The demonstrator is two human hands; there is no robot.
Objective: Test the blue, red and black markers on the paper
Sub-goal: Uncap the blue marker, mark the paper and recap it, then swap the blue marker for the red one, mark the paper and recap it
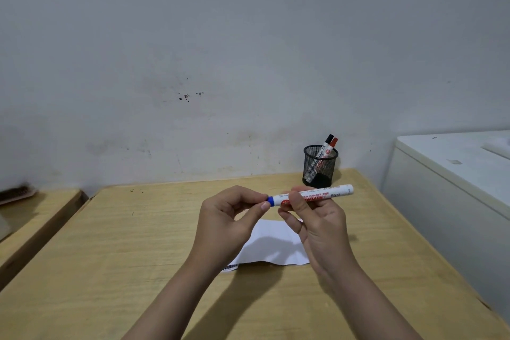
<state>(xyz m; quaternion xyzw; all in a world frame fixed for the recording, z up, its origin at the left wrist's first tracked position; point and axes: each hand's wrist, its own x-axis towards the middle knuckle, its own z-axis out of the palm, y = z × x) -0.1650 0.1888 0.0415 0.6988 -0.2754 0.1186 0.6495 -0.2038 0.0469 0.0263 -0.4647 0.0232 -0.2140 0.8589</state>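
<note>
I hold the blue marker level above the wooden table. Its white barrel lies in my right hand, tail pointing right. My left hand pinches the blue cap end between thumb and fingers; most of the cap is hidden in the fingers. A white sheet of paper lies on the table below my hands, partly covered by them. The black marker and red marker stand capped in a black mesh pen cup at the table's back edge.
A white wall rises just behind the table. A white cabinet or appliance stands close on the right. A second wooden surface lies to the left, with a brush-like object on it.
</note>
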